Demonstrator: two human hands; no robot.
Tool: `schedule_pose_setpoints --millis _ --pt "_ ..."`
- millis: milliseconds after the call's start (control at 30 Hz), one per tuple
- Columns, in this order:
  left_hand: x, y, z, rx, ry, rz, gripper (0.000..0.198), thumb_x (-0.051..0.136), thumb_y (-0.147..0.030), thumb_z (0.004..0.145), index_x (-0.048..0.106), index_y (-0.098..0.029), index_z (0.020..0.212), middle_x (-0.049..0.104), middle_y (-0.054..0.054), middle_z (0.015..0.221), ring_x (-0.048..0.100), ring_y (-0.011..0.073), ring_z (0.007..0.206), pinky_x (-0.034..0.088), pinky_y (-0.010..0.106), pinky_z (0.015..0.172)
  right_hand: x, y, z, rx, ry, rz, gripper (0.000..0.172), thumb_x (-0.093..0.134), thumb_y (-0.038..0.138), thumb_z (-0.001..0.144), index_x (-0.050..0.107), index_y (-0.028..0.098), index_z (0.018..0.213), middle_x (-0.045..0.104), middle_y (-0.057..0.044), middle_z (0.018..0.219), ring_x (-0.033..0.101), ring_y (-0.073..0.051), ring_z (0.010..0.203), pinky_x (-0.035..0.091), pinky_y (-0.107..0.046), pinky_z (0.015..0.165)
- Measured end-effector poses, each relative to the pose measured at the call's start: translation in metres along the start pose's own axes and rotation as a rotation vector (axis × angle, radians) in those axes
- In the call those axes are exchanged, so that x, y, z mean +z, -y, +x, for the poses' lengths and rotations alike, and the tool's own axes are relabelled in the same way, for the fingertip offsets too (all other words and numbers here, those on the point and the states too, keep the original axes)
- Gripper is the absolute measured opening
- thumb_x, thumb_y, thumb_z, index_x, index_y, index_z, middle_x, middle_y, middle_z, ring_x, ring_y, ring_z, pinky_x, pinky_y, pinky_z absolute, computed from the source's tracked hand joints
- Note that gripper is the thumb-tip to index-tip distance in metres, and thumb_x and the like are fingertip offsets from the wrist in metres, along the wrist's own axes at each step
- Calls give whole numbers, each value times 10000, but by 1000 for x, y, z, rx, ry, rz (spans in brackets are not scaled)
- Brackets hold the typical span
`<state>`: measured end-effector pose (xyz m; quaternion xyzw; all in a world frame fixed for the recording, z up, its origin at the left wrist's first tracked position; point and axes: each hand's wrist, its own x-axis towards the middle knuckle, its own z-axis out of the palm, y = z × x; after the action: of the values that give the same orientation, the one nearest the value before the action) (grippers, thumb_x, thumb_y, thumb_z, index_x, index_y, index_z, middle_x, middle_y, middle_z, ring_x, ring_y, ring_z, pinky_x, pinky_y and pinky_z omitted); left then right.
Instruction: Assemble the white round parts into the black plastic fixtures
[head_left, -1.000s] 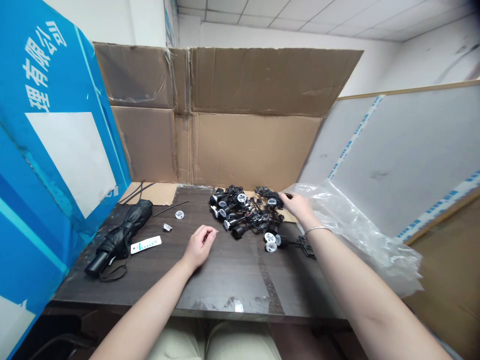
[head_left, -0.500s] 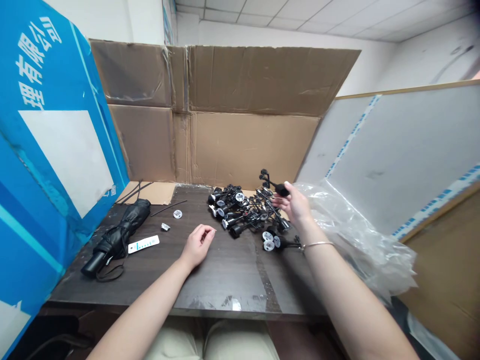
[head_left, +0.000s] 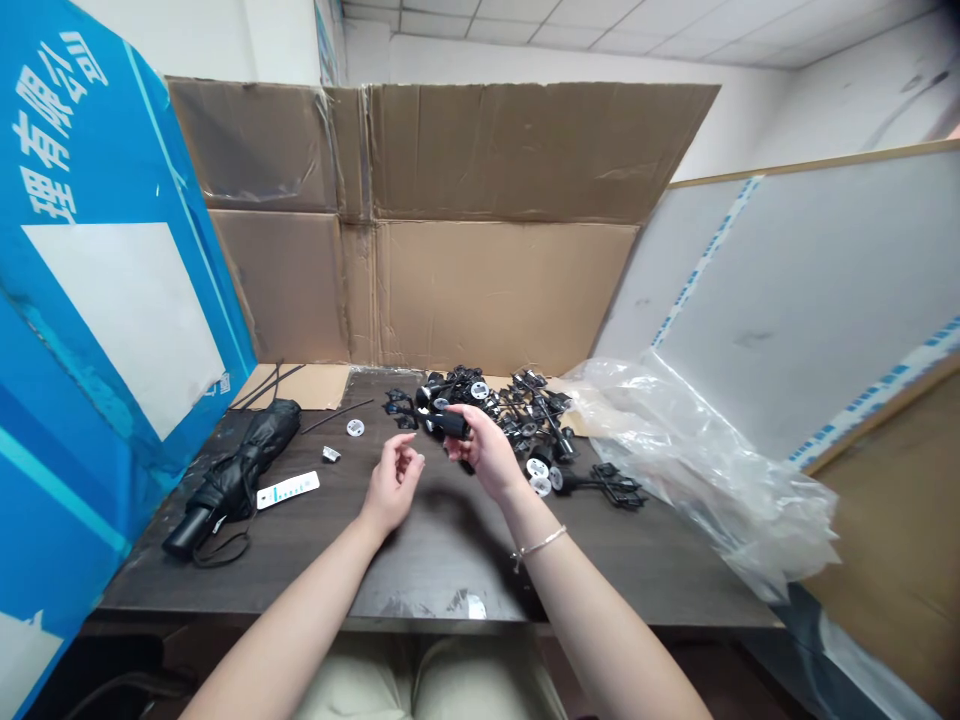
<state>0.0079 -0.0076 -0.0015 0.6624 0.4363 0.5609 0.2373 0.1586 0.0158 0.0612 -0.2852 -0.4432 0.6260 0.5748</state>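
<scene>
My right hand [head_left: 484, 450] is closed round a black plastic part [head_left: 448, 423], a short cylinder with a thin arm ending in a clip, and holds it above the dark table [head_left: 420, 540] just in front of a pile of similar black parts [head_left: 510, 415]. My left hand [head_left: 391, 485] is raised slightly beside it, fingers loosely curled and apart, with nothing in it. A bracelet sits on my right wrist.
A folded black umbrella [head_left: 232, 480], a white strip with teal marks [head_left: 288, 489] and two small white and grey pieces [head_left: 355, 427] lie at the left. A crumpled clear plastic bag [head_left: 705, 470] fills the right. Cardboard walls [head_left: 487, 290] and a blue box [head_left: 97, 280] enclose the table.
My right hand lifted one black part out of the far right of the pile and carried it left to the middle, near my left hand, which rose a little.
</scene>
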Motion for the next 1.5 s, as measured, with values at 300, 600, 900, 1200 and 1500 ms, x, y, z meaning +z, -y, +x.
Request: schedule_pose_setpoints --millis 300,600,900,1200,1500 --pt "1 0 -2 150 35 66 427 449 -277 828 350 -239 1242 579 15 884 529 79 604 460 226 602 12 0 -23 250 164 140 322 534 462 756 517 227 975 656 -1 676 580 -108 442 473 -247 488" --pt "0 -1 -2 234 73 149 324 492 -226 769 469 -198 1091 554 44 906 547 130 711 471 256 620 18 -9 -31 178 165 158 300 658 314 667 495 209 895 670 -6 723 650 -150 608 486 -245 543" --pt "-1 -6 -3 204 93 152 410 442 -214 829 399 -250 1234 523 75 1048 534 104 708 470 238 621 9 -15 -27 194 166 257 135 551 285 706 546 199 810 629 4 638 569 -125 522 446 -252 520" --pt "-1 -7 -3 232 108 120 407 423 -200 845 392 -263 1246 511 58 1052 522 69 664 468 209 617 9 -11 -26 191 187 245 154 501 317 716 569 188 768 607 1 587 533 -132 485 412 -267 531" --pt "-1 -11 -3 178 72 154 358 447 -197 819 442 -218 1176 551 46 956 541 88 678 467 219 621 5 -10 -26 221 130 282 145 495 303 726 578 187 755 610 -2 627 524 -129 511 416 -270 532"
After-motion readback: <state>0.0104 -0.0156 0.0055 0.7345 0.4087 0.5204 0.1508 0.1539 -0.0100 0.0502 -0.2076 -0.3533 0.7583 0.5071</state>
